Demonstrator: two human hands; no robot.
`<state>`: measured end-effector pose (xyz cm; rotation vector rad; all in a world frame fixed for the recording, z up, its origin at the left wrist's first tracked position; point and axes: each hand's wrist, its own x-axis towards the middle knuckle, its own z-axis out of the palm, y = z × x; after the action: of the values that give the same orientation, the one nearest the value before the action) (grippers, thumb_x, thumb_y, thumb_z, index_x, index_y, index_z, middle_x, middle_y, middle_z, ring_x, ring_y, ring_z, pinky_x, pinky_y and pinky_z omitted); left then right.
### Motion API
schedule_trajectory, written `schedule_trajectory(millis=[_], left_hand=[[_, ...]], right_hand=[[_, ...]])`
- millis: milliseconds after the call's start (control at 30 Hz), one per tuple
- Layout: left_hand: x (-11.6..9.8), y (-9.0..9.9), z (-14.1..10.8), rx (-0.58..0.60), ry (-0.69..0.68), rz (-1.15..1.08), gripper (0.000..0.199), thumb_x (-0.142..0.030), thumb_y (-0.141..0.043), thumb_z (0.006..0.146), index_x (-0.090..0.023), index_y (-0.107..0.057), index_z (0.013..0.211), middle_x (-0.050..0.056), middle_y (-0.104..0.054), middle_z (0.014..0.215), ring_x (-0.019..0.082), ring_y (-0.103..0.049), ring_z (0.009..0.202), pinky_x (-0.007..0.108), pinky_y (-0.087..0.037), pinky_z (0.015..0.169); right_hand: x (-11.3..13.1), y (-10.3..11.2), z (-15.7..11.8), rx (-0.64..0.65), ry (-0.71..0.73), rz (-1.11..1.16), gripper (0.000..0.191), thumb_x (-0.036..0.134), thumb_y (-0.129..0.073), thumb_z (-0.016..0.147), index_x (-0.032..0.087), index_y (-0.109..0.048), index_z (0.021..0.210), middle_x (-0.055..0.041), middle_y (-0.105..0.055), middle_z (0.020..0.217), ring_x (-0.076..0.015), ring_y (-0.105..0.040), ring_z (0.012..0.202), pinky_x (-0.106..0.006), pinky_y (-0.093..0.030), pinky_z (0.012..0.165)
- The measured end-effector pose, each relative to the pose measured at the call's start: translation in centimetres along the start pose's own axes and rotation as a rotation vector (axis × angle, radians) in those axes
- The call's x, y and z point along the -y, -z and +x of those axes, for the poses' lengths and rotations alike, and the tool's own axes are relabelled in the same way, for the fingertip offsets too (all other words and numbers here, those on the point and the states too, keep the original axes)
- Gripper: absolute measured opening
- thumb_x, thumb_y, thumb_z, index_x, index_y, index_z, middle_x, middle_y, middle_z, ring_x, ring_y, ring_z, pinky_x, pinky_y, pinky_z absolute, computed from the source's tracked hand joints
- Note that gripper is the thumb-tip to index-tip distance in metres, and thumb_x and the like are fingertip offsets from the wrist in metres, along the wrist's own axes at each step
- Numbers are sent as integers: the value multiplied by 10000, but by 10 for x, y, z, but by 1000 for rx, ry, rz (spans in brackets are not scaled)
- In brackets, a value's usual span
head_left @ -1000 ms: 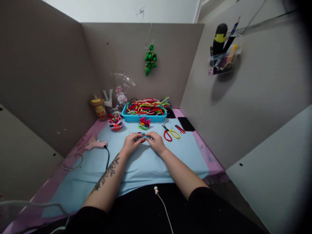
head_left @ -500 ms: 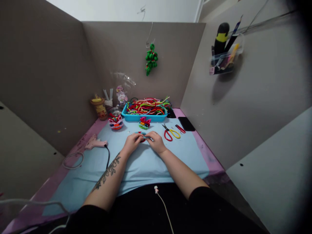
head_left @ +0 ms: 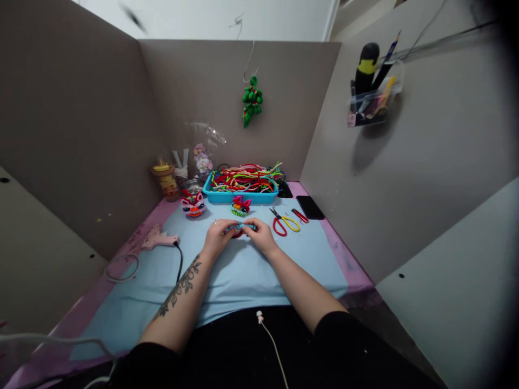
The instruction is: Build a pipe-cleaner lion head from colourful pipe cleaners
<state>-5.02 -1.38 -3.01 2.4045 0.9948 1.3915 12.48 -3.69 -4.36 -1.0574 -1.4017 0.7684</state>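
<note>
Between my fingertips is a small blue and red braided cord piece (head_left: 240,227), partly hidden by the fingers. My left hand (head_left: 219,236) pinches its left end, and my right hand (head_left: 260,236) pinches the right end. Just beyond the hands stands a pink and green knotted cord figure (head_left: 241,206). Farther left sits a similar figure in pink, red and orange (head_left: 193,205). Scissors (head_left: 285,221) with one red and one yellow handle lie to the right of my right hand, beside a red cutter (head_left: 300,215).
A blue tray (head_left: 243,198) heaped with colourful cords stands at the back. A pink glue gun (head_left: 160,238) with its cable lies on the left. A black phone (head_left: 310,207) rests at right. Partition walls enclose the table; a pen holder (head_left: 371,108) hangs on the right one.
My hands have spread slightly apart along the cord piece, and more of its blue part shows between them. The surrounding things stay in place.
</note>
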Motion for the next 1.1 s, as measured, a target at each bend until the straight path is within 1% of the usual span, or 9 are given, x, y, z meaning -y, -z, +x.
schedule_trajectory(millis=[100, 233, 400, 567, 800, 867, 967, 1033, 1100], left_hand=[[1, -1, 0, 11, 12, -20, 132, -253, -626, 802, -224, -700, 907, 49, -732, 874, 200, -658, 825, 338, -494, 777], [1, -3, -1, 12, 45, -66, 110, -265, -619, 806, -221, -710, 849, 39, -734, 806, 185, -664, 768, 320, -504, 752], [-3, -5, -1, -2, 175, -145, 128, -300, -643, 771, -197, -706, 814, 42, -729, 801, 175, -662, 736, 292, -516, 717], [-11, -3, 1, 15, 306, -266, 141, -303, -650, 743, -175, -694, 782, 33, -723, 773, 164, -656, 713, 267, -518, 689], [-15, -4, 4, 82, 395, -353, 175, -323, -639, 741, -155, -681, 764, 33, -710, 728, 159, -650, 674, 260, -518, 655], [-14, -4, 4, 64, 387, -340, 174, -323, -642, 738, -157, -677, 776, 31, -709, 736, 157, -646, 674, 262, -514, 656], [-11, -3, 3, -19, 313, -244, 156, -313, -648, 741, -170, -674, 798, 35, -708, 777, 161, -640, 713, 276, -505, 688], [-8, -3, 2, -57, 225, -160, 144, -312, -650, 752, -181, -676, 805, 45, -705, 800, 171, -635, 748, 292, -497, 713], [-5, -3, 1, -61, 133, -88, 131, -314, -648, 766, -194, -677, 812, 50, -704, 809, 181, -632, 779, 307, -491, 731]], right_hand=[[0, 0, 1, -7, -4, 37, 189, 303, -656, 713, 169, -669, 846, -14, -649, 751, -132, -556, 639, -252, -443, 624], [1, -1, 1, -4, 19, 40, 173, 293, -670, 700, 173, -684, 825, -27, -672, 791, -148, -583, 700, -261, -446, 664], [2, -1, 0, 3, 38, 43, 153, 281, -666, 704, 178, -696, 813, -33, -683, 790, -164, -604, 729, -272, -457, 683], [0, -2, 0, 14, 57, 57, 132, 276, -671, 710, 185, -701, 802, -41, -690, 809, -179, -625, 765, -287, -477, 711], [-5, -4, -1, 7, 125, 36, 126, 295, -673, 726, 191, -706, 789, -53, -683, 811, -189, -627, 797, -305, -495, 735], [-4, -3, 0, 3, 116, 14, 145, 302, -676, 721, 189, -704, 806, -54, -683, 834, -186, -624, 806, -302, -496, 742], [-2, -2, 1, 20, 52, 90, 278, 317, -689, 696, 195, -677, 946, -52, -678, 935, -173, -624, 819, -283, -504, 735], [0, -1, 2, 36, -1, 166, 348, 338, -681, 696, 197, -647, 1012, -47, -671, 945, -150, -620, 750, -265, -507, 678], [1, 1, 3, 48, -50, 188, 327, 356, -665, 704, 190, -644, 984, -36, -666, 874, -124, -592, 635, -248, -492, 598]])
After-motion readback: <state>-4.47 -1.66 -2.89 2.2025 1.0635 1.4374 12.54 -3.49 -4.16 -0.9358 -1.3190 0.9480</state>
